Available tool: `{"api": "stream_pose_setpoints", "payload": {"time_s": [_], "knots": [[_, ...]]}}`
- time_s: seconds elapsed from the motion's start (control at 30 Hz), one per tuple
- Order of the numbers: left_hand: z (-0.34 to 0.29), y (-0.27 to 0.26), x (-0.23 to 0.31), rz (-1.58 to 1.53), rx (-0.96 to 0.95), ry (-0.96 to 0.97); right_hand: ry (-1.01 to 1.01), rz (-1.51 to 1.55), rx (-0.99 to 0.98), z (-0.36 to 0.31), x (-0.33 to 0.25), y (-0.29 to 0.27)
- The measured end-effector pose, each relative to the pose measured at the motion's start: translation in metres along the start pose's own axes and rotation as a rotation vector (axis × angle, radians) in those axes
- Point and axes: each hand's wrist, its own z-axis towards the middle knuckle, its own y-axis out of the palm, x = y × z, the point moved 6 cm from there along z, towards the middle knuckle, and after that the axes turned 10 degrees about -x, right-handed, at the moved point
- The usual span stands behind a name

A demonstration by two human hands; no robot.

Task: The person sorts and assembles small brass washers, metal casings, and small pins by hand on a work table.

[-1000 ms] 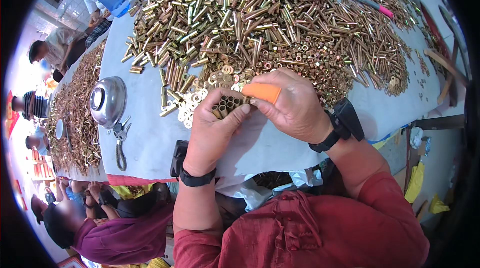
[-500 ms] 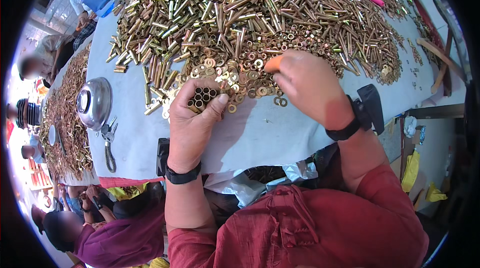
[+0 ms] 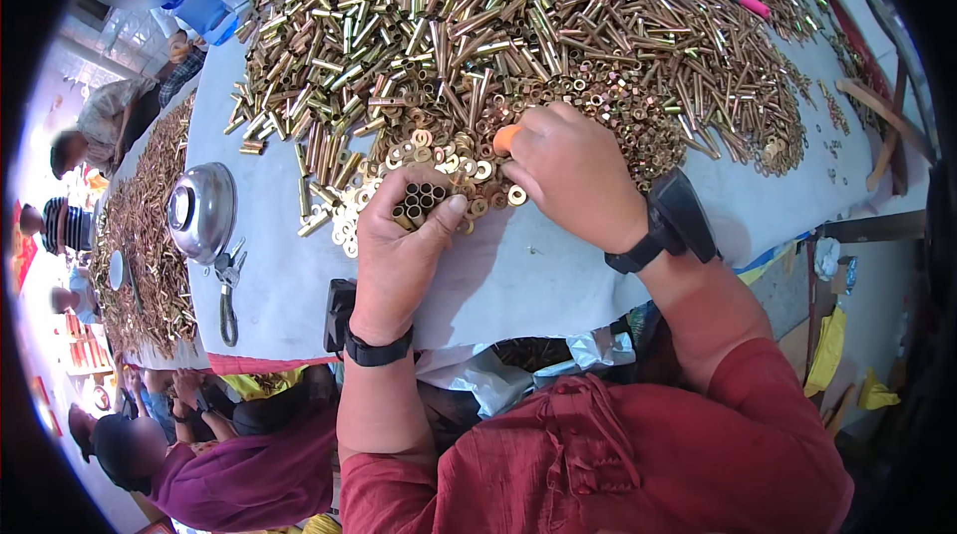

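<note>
My left hand [image 3: 391, 250] is closed round a small bundle of brass-coloured metal sleeves [image 3: 419, 197], their open round ends facing up. Just right of it, my right hand [image 3: 580, 175] is low over loose flat washers [image 3: 481, 171], fingers bent in toward the thumb. An orange finger cover [image 3: 506, 140] is on one of its fingertips. Whatever lies between those fingers is hidden. Beyond the washers are small hex nuts [image 3: 613, 113] and a broad heap of metal sleeves and bolts [image 3: 399, 45].
An upturned steel bowl [image 3: 204, 215] and keys on a strap [image 3: 228, 270] lie at left on the pale-covered table [image 3: 289, 300]. A pink-tipped tool [image 3: 754, 5] rests at the far right. Another heap [image 3: 145, 245] fills the neighbouring table, with a co-worker in purple [image 3: 249, 469] nearby.
My right hand has moved left and slightly nearer, toward my left hand, its fingers more curled. The left hand still holds the sleeves. The whole view has shifted a little.
</note>
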Motion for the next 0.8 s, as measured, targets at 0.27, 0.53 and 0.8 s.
{"api": "stream_pose_setpoints", "payload": {"time_s": [0.27, 0.53, 0.8], "knots": [[-0.003, -0.004, -0.002, -0.028, 0.033, -0.028, 0.034, 0.323, 0.162, 0.006, 0.02, -0.006], [-0.001, -0.007, -0.002, 0.186, 0.027, 0.047, 0.085, 0.633, 0.152, 0.005, 0.007, -0.008], [-0.005, -0.011, 0.004, 0.402, -0.032, 0.148, 0.164, 1.194, -0.223, 0.008, -0.015, 0.012]]}}
